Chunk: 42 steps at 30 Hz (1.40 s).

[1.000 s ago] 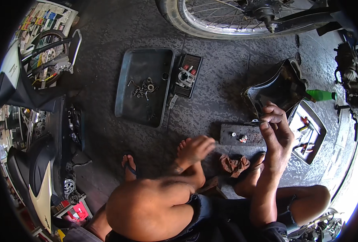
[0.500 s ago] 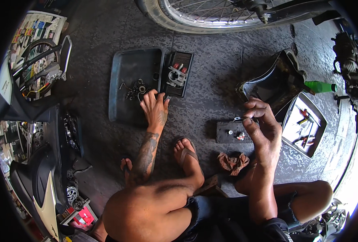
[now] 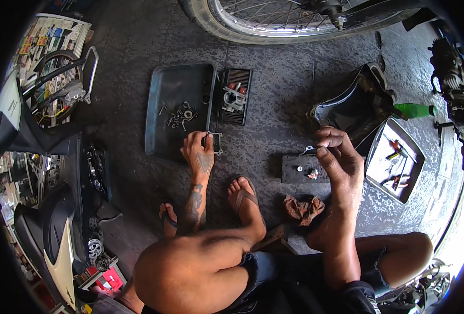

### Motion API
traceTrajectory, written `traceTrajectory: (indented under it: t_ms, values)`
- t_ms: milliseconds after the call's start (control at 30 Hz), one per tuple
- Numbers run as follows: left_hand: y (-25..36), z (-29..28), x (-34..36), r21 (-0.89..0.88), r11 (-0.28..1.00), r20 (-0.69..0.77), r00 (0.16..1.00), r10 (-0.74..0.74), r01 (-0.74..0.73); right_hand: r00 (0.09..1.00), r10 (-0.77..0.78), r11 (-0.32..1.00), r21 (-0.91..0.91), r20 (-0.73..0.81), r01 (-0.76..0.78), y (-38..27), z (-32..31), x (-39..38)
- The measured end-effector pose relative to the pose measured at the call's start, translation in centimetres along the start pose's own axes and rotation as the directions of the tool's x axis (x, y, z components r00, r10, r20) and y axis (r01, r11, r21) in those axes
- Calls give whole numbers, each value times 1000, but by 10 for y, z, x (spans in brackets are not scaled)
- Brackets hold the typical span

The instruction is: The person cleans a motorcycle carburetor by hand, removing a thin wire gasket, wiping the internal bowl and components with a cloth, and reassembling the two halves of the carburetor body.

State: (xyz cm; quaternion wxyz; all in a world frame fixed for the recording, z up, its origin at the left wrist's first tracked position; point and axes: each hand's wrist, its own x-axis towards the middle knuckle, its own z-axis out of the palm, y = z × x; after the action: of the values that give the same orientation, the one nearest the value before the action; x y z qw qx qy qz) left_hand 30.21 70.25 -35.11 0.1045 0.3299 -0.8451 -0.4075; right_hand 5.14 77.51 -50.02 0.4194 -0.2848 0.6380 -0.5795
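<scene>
My left hand is at the near right corner of a dark tray, its fingers closed on a small square metal bowl with a hollow inside, like a carburetor float bowl. Loose small metal parts lie in the tray. Right of it, a carburetor rests on a black ribbed panel. My right hand is raised, thumb and fingers pinched around a small metal piece, mostly hidden by the fingertips. Below that hand sits a dark block with small parts on top.
A crumpled brown rag lies near my right foot. To the right are a black plastic housing, a green bottle and a light tray of tools. A spoked wheel stands ahead; motorcycle panels crowd the left.
My left hand has drawn back toward me from the parts in the tray, and the square metal bowl now shows beside its fingers. The right hand keeps its pinch, nearly still.
</scene>
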Motion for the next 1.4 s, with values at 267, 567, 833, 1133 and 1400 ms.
traceTrajectory:
  t_ms: [267, 567, 833, 1133, 1400]
  values:
    - [-107, 63, -1, -683, 702, -208, 868, -450, 201, 999, 8, 999, 31, 41, -10, 9, 5, -4]
    - [-170, 148, 27, -987, -121, 157, 832, -532, 108, 998, -30, 983, 181, 61, 19, 6, 6, -16]
    - [-145, 164, 32, -931, -195, 352, 903, -246, 309, 912, -348, 936, 25, 217, 351, -5, -1, -7]
    - [-98, 153, 8, -870, 493, -134, 976, -173, -33, 781, -436, 841, -106, 446, 530, 1, -2, -9]
    - [-83, 116, 16, -765, 644, -184, 956, -229, 7, 807, -367, 831, -227, 463, 508, 4, -5, -16]
